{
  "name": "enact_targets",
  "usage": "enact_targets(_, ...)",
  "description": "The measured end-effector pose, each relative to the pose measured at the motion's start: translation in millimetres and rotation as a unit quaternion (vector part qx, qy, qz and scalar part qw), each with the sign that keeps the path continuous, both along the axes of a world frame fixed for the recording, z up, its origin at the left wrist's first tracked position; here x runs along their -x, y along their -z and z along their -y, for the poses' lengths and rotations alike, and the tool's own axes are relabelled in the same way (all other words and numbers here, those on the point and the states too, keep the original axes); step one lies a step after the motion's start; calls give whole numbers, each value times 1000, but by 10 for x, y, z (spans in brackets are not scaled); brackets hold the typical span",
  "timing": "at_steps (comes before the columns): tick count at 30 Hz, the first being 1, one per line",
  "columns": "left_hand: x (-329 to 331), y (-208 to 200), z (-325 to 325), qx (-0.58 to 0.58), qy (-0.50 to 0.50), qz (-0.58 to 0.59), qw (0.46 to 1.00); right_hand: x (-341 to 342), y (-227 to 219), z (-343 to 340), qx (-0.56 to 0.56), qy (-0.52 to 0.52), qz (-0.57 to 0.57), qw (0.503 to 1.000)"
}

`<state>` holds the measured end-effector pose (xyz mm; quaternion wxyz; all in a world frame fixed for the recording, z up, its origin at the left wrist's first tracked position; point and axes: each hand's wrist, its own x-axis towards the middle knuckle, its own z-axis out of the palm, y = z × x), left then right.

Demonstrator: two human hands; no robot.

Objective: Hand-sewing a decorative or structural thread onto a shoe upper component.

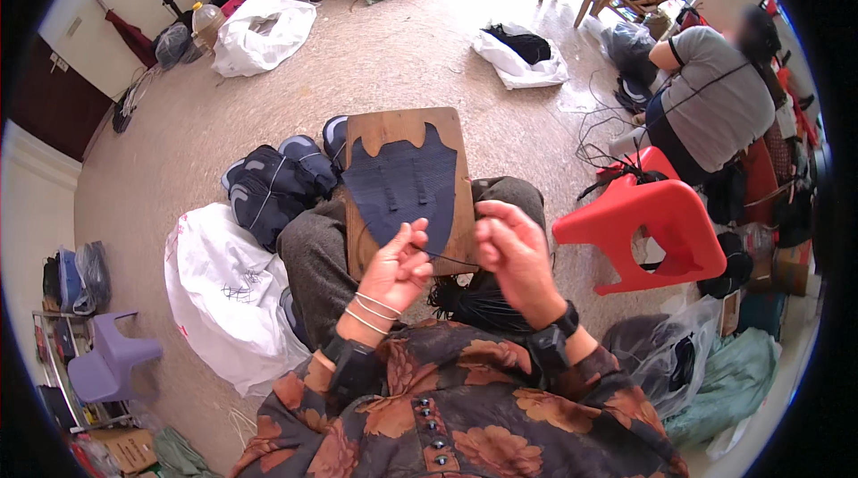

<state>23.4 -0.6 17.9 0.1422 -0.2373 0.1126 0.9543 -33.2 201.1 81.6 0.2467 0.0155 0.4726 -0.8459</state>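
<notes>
A dark navy fabric piece point(407, 188), with a notched top edge and two short slits or loops near its middle, lies flat on a wooden board point(362, 255) in front of my lap. Between my hands, over the board's near edge, runs a thin black cord point(456, 260). One end is pinched in the fingers of my left hand point(393, 271), by the fabric's lower edge. My right hand point(520, 265), its fingers closed, grips the cord farther right, beside the board. A bundle of black cords point(483, 304) rests on my lap beneath.
Tied dark bundles point(273, 183) sit left of the board, above a white sack point(214, 299). A red plastic stool point(661, 219) stands at right, near a seated person point(715, 94). Farther off are an open white bag point(523, 76) and another white sack point(259, 49).
</notes>
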Motion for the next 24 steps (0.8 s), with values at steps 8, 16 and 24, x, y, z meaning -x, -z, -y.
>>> enact_targets(8,-181,-193,433,374,-60,-30,925,246,517,-1165,-167,185,-32,968)
enact_targets(16,-140,-163,-6,555,148,-123,809,95,357,-163,-206,-43,-172,962)
enact_targets(24,-248,-97,-272,579,190,-187,771,-50,341,361,-89,-93,-30,991)
